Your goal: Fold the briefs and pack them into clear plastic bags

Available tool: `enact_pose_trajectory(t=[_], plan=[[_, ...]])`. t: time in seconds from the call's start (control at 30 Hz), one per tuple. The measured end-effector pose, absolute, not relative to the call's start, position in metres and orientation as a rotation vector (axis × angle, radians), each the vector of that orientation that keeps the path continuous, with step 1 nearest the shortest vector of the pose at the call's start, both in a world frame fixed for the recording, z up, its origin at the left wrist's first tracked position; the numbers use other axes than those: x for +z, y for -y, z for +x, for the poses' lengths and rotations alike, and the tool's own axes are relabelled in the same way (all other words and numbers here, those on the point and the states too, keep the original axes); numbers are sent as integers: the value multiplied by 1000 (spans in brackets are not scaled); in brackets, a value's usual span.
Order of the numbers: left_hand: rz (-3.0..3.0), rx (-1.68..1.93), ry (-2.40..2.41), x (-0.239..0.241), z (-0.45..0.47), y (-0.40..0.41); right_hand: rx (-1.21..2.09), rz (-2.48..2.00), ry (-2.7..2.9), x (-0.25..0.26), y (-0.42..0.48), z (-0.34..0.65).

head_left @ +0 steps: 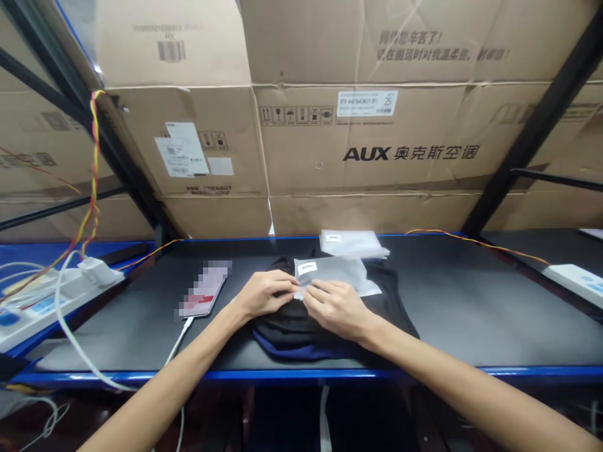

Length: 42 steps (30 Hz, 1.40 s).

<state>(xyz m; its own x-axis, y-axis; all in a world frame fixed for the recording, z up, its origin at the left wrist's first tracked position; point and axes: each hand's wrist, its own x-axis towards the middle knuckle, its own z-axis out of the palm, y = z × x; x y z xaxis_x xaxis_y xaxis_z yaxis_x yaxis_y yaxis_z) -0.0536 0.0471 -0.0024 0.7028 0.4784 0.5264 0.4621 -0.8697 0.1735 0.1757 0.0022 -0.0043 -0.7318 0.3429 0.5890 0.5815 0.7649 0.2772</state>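
Note:
A frosted plastic bag (336, 273) with a small white label lies on top of a folded black garment (301, 326) in the middle of the black bench top (471, 314). My left hand (264, 294) and my right hand (335, 309) meet at the bag's near left corner, fingers pinched on its edge. A dark blue layer shows under the garment's front edge.
A stack of more labelled plastic bags (351, 243) lies behind the garment. A phone (203, 296) on a white cable rests to the left. Power strips sit at far left (42, 301) and far right (572, 281). Large cardboard boxes (377, 144) wall the back.

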Motion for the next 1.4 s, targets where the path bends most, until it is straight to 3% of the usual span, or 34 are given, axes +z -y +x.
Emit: enact_pose_trajectory(t=[0.5,0.97,1.4], plan=[[2980,850,-823,6,-60,-52,-727,-734,2302,-7,7,248],[2803,812,-789,4,-57,-48,-759,-706,2282,-11,8,249],[2959,798,-1013,10,-69,-57,-828,-833,2206,-15,18,296]])
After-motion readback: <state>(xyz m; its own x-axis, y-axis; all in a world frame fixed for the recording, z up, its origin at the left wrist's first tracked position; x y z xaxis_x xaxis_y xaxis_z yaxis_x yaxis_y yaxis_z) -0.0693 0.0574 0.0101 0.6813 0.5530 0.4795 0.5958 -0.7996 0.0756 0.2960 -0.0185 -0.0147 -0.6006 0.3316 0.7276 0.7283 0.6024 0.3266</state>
